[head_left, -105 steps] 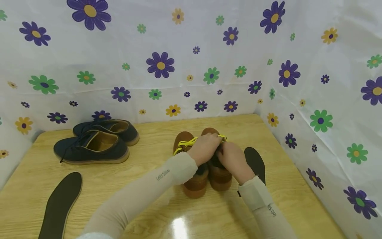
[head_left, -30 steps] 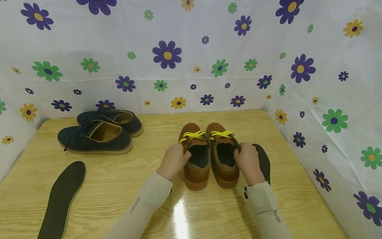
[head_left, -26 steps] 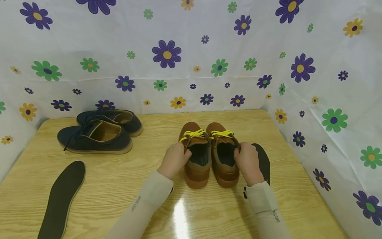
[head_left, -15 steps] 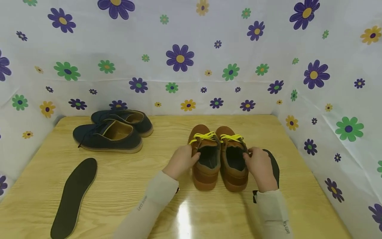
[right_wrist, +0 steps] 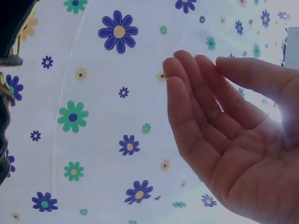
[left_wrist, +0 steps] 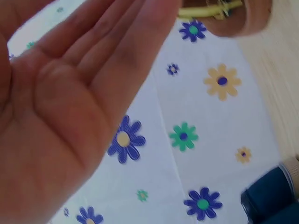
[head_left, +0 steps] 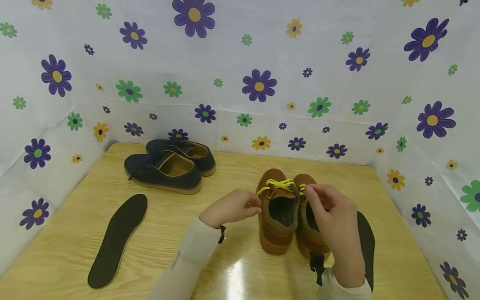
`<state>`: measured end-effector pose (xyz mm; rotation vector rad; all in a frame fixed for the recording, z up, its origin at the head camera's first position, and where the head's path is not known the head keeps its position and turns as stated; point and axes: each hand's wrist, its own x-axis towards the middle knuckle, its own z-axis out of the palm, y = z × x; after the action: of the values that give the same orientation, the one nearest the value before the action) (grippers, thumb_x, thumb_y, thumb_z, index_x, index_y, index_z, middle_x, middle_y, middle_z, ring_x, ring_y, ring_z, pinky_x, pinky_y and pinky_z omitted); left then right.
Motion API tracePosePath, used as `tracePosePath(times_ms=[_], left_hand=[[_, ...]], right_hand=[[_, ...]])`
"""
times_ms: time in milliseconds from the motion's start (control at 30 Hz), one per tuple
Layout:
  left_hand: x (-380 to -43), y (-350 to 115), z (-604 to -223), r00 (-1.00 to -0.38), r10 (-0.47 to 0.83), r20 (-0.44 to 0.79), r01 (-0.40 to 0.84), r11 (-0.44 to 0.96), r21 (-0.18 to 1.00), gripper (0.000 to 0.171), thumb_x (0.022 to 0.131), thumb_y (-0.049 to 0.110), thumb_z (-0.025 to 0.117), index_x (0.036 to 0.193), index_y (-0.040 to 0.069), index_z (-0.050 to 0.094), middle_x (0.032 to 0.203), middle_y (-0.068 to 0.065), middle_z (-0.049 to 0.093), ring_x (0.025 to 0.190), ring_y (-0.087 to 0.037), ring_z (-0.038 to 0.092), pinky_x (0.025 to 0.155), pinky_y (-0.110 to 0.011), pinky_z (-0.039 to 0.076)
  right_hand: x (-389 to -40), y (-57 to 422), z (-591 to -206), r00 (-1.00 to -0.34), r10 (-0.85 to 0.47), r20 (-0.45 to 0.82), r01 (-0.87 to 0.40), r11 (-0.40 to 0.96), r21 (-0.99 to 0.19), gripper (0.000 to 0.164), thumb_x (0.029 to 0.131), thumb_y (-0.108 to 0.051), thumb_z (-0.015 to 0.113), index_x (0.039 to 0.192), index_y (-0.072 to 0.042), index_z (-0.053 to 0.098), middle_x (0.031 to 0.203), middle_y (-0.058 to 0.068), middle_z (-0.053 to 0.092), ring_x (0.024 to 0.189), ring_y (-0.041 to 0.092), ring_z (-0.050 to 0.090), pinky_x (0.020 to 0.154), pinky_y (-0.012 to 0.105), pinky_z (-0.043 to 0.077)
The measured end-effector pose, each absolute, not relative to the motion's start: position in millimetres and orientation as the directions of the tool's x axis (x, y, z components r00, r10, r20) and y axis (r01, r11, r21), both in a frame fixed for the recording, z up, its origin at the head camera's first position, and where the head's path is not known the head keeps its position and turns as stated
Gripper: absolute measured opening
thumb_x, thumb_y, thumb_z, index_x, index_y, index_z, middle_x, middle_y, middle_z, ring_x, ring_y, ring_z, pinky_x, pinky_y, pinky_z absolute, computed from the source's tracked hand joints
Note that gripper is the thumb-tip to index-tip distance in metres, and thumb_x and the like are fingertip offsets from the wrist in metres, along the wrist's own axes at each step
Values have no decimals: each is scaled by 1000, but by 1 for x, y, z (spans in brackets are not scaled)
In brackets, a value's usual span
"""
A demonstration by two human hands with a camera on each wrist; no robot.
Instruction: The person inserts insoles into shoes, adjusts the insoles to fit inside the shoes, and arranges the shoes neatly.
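Observation:
A pair of brown shoes with yellow laces (head_left: 280, 183) stands side by side, toes away from me, in the head view. Beside the outer side of the left brown shoe (head_left: 276, 239) is my left hand (head_left: 233, 207), its fingers loosely bent and holding nothing. My right hand (head_left: 339, 223) is raised over the right brown shoe (head_left: 303, 234), hiding much of it. In the right wrist view its fingers (right_wrist: 182, 107) are relaxed, with nothing between them and the thumb. The left wrist view shows the left palm (left_wrist: 60, 107) bare and part of a brown shoe (left_wrist: 258, 17).
A dark insole (head_left: 366, 246) lies right of the brown shoes, partly behind my right hand. Another insole (head_left: 118, 241) lies on the left of the wooden table (head_left: 180, 258). Two navy shoes (head_left: 163, 177) stand at the back left. Flower-printed cloth (head_left: 225, 54) encloses the back and sides.
Earlier both hands worked at the right shoe's laces, then gripped the shoes' outer sides. Now both have let go; the right hand has risen toward me. The view has swung leftward.

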<state>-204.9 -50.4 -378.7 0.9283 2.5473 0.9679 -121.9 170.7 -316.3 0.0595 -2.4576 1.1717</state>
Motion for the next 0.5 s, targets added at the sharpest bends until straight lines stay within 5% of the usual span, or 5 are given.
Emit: tracePosePath(times_ms=[267,500], left_hand=[[-223,-62,-395,-880,465,97,387,582,715,15,94,10,62,103,2,71,88,-1,67,79,-12,61,74,-31,52],[-255,-84,-402,-961,152,232,277,556,784,25,94,7,60,113,-6,68,105,-14,68,96,-27,65,86,-37,52]], right_hand=[[-122,169,-322,-881,108,462,-281,665,-692,24,95,-21,62,101,-1,75,90,5,72,76,18,66,68,17,49],[-126,169,-324,-866,51,497,-344,662,-666,23,95,-18,63,101,0,75,88,6,71,74,18,66,66,21,50]])
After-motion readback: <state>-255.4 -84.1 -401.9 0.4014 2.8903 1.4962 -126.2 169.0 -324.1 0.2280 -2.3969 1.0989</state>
